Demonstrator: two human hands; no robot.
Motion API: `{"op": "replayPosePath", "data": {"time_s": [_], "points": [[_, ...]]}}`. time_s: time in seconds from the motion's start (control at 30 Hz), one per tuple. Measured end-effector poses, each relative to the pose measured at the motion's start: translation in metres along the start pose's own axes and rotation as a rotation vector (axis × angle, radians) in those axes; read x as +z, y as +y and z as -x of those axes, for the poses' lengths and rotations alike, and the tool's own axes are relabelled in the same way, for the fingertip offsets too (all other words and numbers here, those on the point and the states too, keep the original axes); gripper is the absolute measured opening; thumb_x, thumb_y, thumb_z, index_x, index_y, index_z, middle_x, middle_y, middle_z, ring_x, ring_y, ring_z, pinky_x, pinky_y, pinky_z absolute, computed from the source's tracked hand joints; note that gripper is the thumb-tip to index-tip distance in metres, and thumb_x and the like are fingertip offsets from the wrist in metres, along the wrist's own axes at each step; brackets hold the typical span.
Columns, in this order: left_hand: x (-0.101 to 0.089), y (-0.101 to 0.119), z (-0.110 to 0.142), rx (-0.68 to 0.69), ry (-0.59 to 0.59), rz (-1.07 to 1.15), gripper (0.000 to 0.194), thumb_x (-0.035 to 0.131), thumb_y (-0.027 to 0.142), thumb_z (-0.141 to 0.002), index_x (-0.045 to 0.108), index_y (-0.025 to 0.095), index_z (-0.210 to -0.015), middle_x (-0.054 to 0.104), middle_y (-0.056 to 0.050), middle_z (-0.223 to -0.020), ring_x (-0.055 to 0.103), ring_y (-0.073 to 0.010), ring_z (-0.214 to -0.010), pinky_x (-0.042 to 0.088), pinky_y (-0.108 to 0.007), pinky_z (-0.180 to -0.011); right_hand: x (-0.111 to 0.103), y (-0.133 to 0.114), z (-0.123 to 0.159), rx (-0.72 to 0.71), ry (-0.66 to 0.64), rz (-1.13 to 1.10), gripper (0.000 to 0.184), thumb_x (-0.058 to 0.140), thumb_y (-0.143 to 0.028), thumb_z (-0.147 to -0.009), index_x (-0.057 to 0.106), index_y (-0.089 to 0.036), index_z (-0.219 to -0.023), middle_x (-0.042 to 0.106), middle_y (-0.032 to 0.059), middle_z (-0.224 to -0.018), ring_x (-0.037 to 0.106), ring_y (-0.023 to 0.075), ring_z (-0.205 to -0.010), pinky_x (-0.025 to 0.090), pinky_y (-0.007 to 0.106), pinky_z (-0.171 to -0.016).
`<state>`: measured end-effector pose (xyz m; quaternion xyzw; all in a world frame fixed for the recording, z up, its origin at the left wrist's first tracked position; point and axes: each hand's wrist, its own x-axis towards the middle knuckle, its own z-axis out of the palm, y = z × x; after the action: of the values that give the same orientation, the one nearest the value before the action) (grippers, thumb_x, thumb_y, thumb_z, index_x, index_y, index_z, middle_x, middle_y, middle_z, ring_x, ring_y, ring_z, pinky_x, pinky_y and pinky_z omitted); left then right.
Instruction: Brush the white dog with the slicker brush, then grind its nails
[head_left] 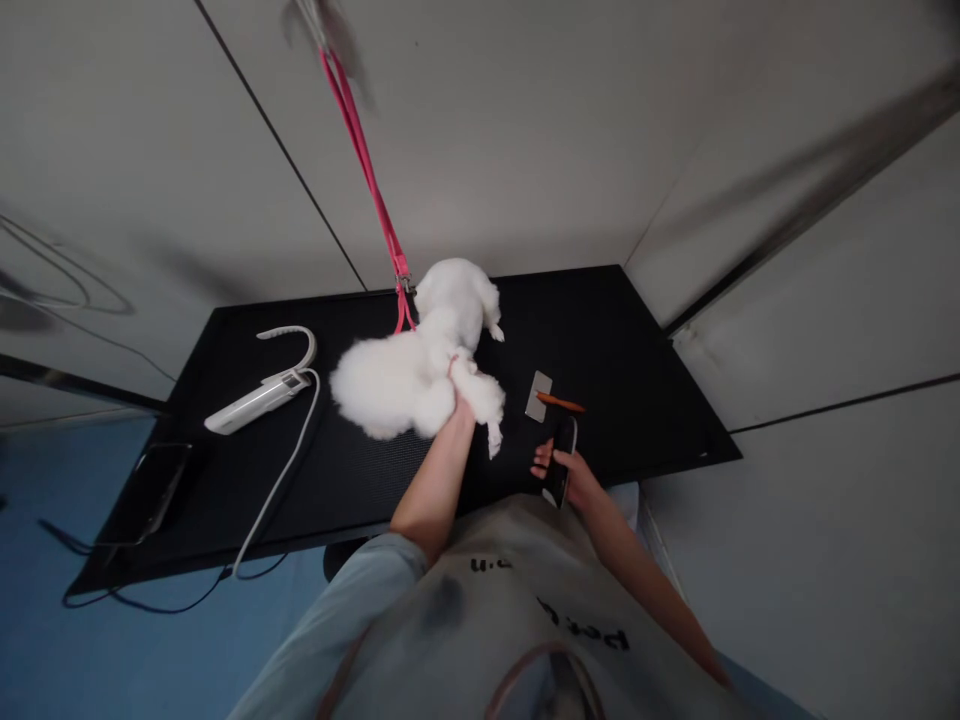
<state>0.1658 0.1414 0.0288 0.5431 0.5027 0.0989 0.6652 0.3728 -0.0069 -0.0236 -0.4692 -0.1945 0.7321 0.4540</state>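
A white fluffy dog (390,385) is on the black table in front of me, its fur trimmed shorter toward the far end. My left hand (463,398) reaches into the fur and grips one of the dog's legs (484,395); most of the fingers are hidden by fur. The paw sticks out toward me. Closer to my body, my right hand (574,472) is wrapped around a dark hand-held clipper (561,460), apart from the dog. Just beyond it lies a slicker brush (538,396) with an orange handle.
A pink grooming loop (367,165) hangs from above down to the dog. On the left of the black table (637,350) lie a white corded device (259,400) and a dark flat device (154,490). Cables trail over the near edge. A pale wall (525,130) stands behind.
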Motion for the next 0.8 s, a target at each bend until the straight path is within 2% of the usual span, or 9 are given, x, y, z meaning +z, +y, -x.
{"op": "replayPosePath", "data": {"time_s": [0.1,0.17,0.27,0.33,0.43,0.5,0.57,0.63,0.8], "points": [[-0.004,-0.019,0.017,0.194,0.226,0.16,0.062,0.043,0.036,-0.093,0.035,0.013,-0.036,0.069,-0.007,-0.064,0.056,-0.0275,-0.116,0.049,-0.036,-0.074,0.036,0.018,0.013,0.175,-0.393,-0.123,0.043,0.074,-0.034,-0.059,0.054,-0.023,-0.095,0.06,0.0098,-0.123,0.061,0.0234,-0.098,0.05,0.039,-0.079],[-0.004,-0.034,0.029,0.248,0.265,0.204,0.051,0.041,0.046,-0.095,0.058,0.012,-0.061,0.07,-0.006,-0.077,0.065,-0.0234,-0.098,0.052,-0.038,-0.071,0.06,0.031,0.021,0.234,-0.572,-0.208,0.047,0.075,-0.037,-0.056,0.054,-0.023,-0.095,0.059,0.0096,-0.122,0.061,0.0224,-0.095,0.049,0.037,-0.077],[0.001,-0.052,0.046,0.255,0.326,0.322,0.066,0.016,0.061,-0.095,0.062,0.014,-0.097,0.066,-0.007,-0.084,0.065,-0.0194,-0.081,0.05,-0.036,-0.066,0.086,0.048,0.034,0.267,-0.664,-0.363,0.041,0.073,-0.04,-0.056,0.054,-0.022,-0.088,0.062,0.0048,-0.096,0.056,0.0153,-0.073,0.047,0.032,-0.068],[0.008,-0.061,0.056,0.214,0.343,0.45,0.076,0.008,0.068,-0.091,0.059,0.014,-0.106,0.065,-0.008,-0.081,0.063,-0.0193,-0.072,0.048,-0.034,-0.059,0.094,0.057,0.042,0.247,-0.646,-0.433,0.033,0.07,-0.038,-0.059,0.054,-0.021,-0.083,0.056,0.0001,-0.077,0.049,0.0116,-0.062,0.045,0.03,-0.064],[0.032,-0.072,0.076,0.172,0.363,0.603,0.072,0.021,0.073,-0.087,0.059,0.015,-0.106,0.064,-0.008,-0.078,0.063,-0.0207,-0.073,0.047,-0.032,-0.057,0.095,0.065,0.051,0.134,-0.541,-0.407,0.026,0.069,-0.031,-0.059,0.055,-0.02,-0.078,0.048,-0.0031,-0.066,0.043,0.0102,-0.057,0.042,0.028,-0.062],[0.058,-0.08,0.092,0.159,0.388,0.732,0.062,0.037,0.071,-0.084,0.06,0.017,-0.104,0.065,-0.007,-0.081,0.064,-0.0205,-0.079,0.05,-0.03,-0.064,0.091,0.068,0.052,0.026,-0.443,-0.281,0.023,0.068,-0.028,-0.059,0.055,-0.02,-0.076,0.048,-0.003,-0.063,0.044,0.0109,-0.056,0.039,0.027,-0.059],[0.084,-0.088,0.105,0.104,0.266,0.871,0.052,0.05,0.066,-0.079,0.062,0.018,-0.098,0.066,-0.006,-0.082,0.064,-0.0189,-0.076,0.051,-0.029,-0.066,0.087,0.07,0.05,-0.068,-0.372,-0.059,0.02,0.066,-0.026,-0.058,0.056,-0.019,-0.074,0.05,-0.0025,-0.06,0.045,0.0117,-0.056,0.036,0.026,-0.057],[0.099,-0.09,0.109,-0.023,0.259,0.828,0.033,0.067,0.048,-0.074,0.062,0.018,-0.087,0.065,-0.003,-0.07,0.059,-0.014,-0.06,0.046,-0.025,-0.054,0.085,0.071,0.045,-0.142,-0.338,0.212,0.017,0.066,-0.023,-0.057,0.057,-0.018,-0.07,0.051,-0.003,-0.059,0.044,0.0112,-0.055,0.034,0.025,-0.055],[0.077,-0.073,0.082,-0.235,0.31,0.647,0.024,0.066,0.037,-0.075,0.059,0.015,-0.069,0.053,0.002,-0.05,0.047,-0.009,-0.041,0.036,-0.022,-0.044,0.084,0.068,0.034,-0.352,-0.219,0.668,0.014,0.063,-0.02,-0.061,0.055,-0.018,-0.071,0.049,-0.0038,-0.064,0.043,0.0099,-0.058,0.034,0.023,-0.055]]}}
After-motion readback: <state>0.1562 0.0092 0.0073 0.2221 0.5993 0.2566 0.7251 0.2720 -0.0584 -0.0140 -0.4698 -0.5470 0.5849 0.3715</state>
